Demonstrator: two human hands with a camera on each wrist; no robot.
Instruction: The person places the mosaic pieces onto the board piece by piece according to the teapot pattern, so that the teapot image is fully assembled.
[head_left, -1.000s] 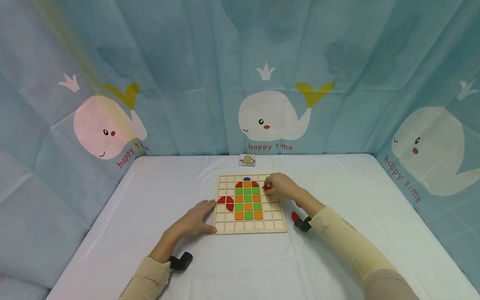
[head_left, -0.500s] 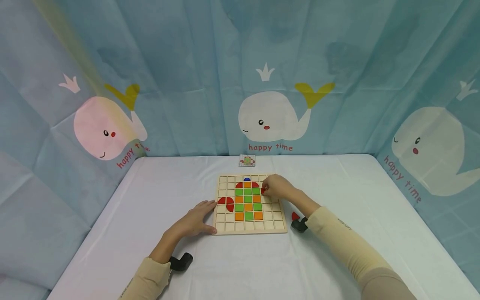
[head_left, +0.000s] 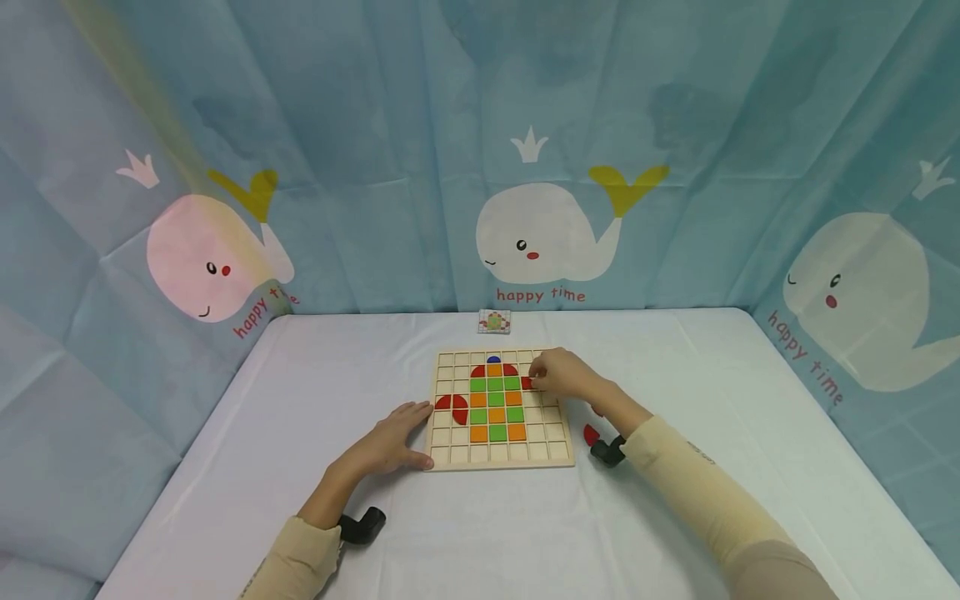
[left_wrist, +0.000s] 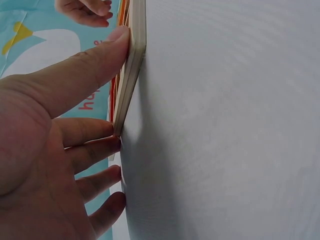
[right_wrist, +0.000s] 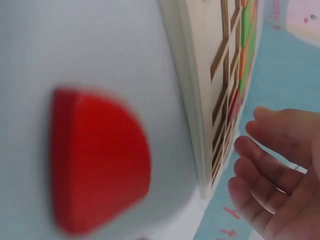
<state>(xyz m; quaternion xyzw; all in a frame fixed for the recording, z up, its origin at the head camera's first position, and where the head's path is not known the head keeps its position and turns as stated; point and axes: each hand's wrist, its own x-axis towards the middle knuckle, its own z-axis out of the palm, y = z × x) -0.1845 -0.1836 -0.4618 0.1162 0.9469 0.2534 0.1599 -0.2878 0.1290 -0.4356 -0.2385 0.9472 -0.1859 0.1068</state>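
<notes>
A wooden grid board (head_left: 551,452) holds green, orange and red tiles and a blue half-round tile (head_left: 493,360). Over its right part is my right hand (head_left: 566,373), fingers loosely bent beside a red tile (head_left: 527,383) lying in a cell. In the right wrist view, that hand's fingertips (right_wrist: 243,145) stand apart with nothing visible between them. My left hand (head_left: 386,437) rests at the board's left edge; its thumb (left_wrist: 102,60) touches the rim and its fingers are fairly straight. Quarter-round red tiles (head_left: 460,414) sit in the left cells.
Right of the board, a loose red quarter-round tile (head_left: 591,434) lies on the white cloth, with another red tile (head_left: 597,410) partly hidden by my right wrist. A small pattern card (head_left: 494,322) lies behind the board. Printed curtains (head_left: 420,233) surround the table.
The red tile in my right hand has come down into a cell beside the top green row. The right hand has then drawn slightly right, off it. My left hand stays put.
</notes>
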